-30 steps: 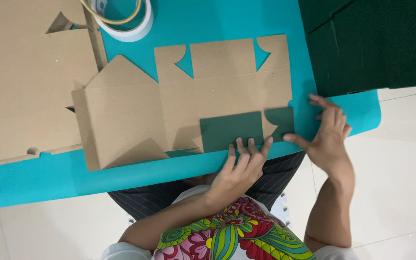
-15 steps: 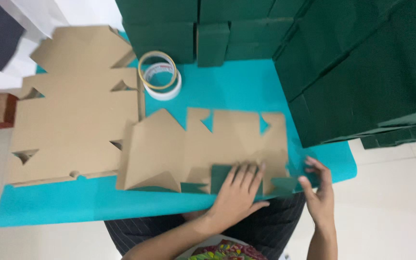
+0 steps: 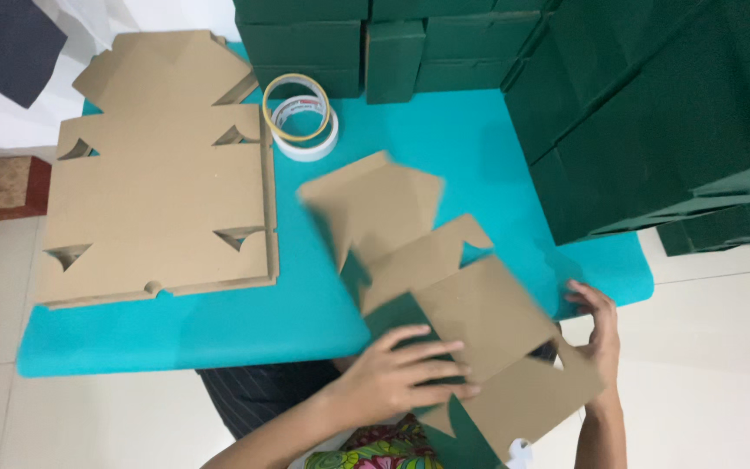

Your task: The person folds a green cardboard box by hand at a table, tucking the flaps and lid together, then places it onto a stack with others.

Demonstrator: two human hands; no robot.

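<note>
Turquoise table (image 3: 175,339) amid white floor tiles (image 3: 722,365), green boxes (image 3: 653,113) behind.

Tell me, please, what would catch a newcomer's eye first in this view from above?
Probably the bright turquoise table, and at its near edge the brown die-cut cardboard blank, blurred and tilted, held between the left hand and the right hand. A stack of flat blanks lies at left beside two tape rolls, with dark green boxes at the right and rear.
</note>
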